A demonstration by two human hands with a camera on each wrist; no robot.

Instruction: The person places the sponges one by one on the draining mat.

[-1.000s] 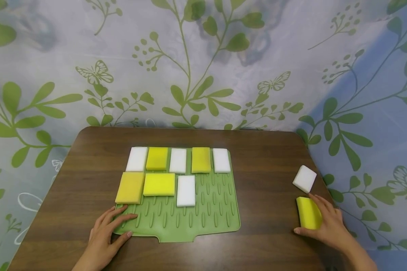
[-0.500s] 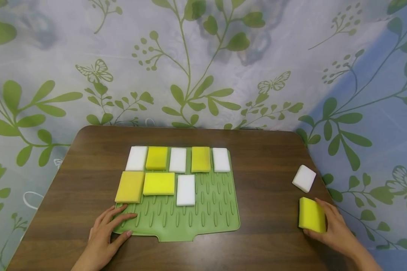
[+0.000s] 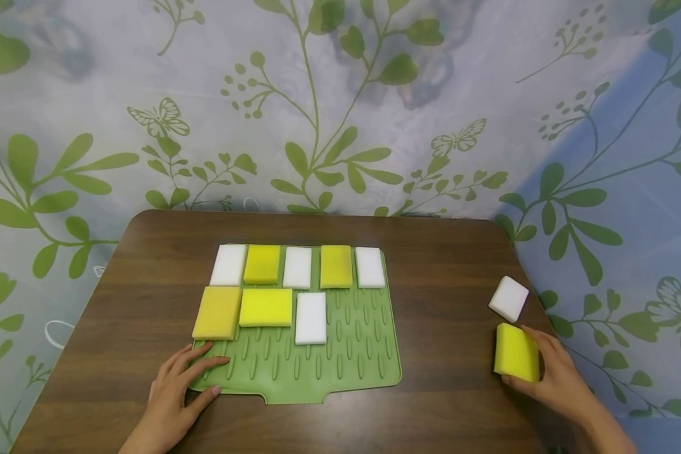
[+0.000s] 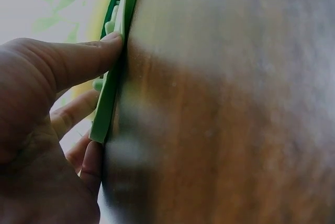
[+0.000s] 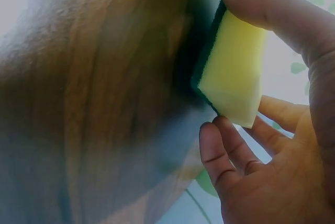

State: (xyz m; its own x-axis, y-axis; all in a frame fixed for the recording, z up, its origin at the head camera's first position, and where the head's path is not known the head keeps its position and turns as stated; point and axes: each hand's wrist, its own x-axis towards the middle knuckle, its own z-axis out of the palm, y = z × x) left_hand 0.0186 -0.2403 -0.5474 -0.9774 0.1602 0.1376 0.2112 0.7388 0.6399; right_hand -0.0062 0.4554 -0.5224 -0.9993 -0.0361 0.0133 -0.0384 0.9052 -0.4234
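My right hand (image 3: pixel 556 378) pinches a yellow scrub sponge (image 3: pixel 516 353) between thumb and fingers, at the right of the table. In the right wrist view the sponge (image 5: pixel 235 62) shows its dark green scouring layer facing the tabletop, with a dark shadow beneath. A white sponge block (image 3: pixel 509 299) lies just beyond it. My left hand (image 3: pixel 173 397) rests with spread fingers on the near left corner of the ribbed green mat (image 3: pixel 295 394). In the left wrist view the thumb lies on the rim of the mat (image 4: pixel 107 103).
Two rows of sponges lie on the mat, such as a yellow sponge (image 3: pixel 267 308), an orange-yellow sponge (image 3: pixel 217 313) and a white sponge block (image 3: pixel 311 318). The brown wooden table (image 3: pixel 442 302) ends at a wall with leaf-patterned covering (image 3: pixel 340 126).
My right hand and the yellow scrub sponge shifted right, then slightly back left and away from me. The left hand stays in place on the mat.
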